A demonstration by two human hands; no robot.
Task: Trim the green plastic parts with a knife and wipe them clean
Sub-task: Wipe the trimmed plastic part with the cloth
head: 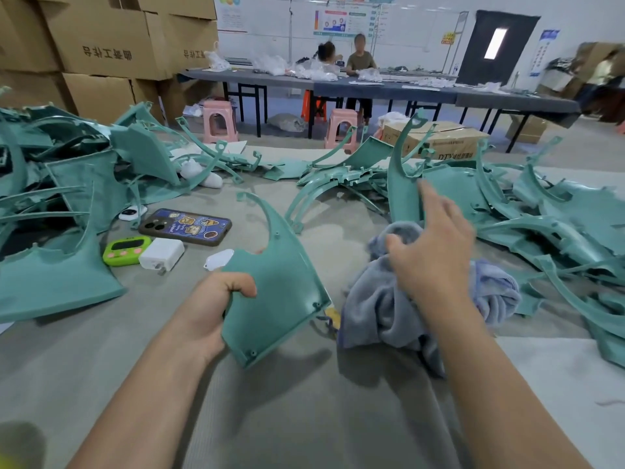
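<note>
My left hand point(216, 302) grips the lower left edge of a green plastic part point(277, 292), a curved panel with a thin hooked arm rising at its top. It is held tilted above the grey mat. My right hand point(436, 245) hovers over a crumpled grey-blue cloth point(382, 313), fingers spread and blurred, holding nothing that I can see. A small yellow knife tip point(333, 316) pokes out beneath the part's lower right corner. Piles of green parts lie at the left point(61, 211) and at the right point(541, 218).
A phone point(186, 226), a green timer point(126, 250), a white charger point(162, 253) and a small white tag point(220, 258) lie on the mat left of the part. Cardboard boxes stack at the back left. Two people sit at a far table behind pink stools.
</note>
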